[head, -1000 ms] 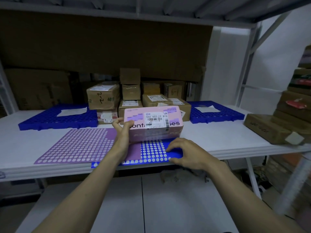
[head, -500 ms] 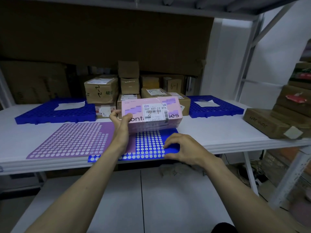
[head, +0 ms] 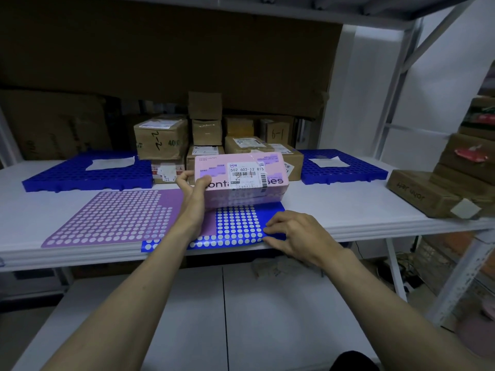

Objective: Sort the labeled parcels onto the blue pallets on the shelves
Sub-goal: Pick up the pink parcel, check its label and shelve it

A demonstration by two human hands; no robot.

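Just pink parcel point(head: 241, 180) in left hand point(head: 194, 192)

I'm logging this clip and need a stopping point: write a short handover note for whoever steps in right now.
Left hand grips the pink parcel by its left end, tilted label-up above the dotted blue sheet.
Right hand rests its fingertips on that sheet's near right corner.
Left blue pallet and right blue pallet each carry only a paper slip.
Brown parcels sit stacked between them.
Done: none on a pallet.
Left: all sorting.
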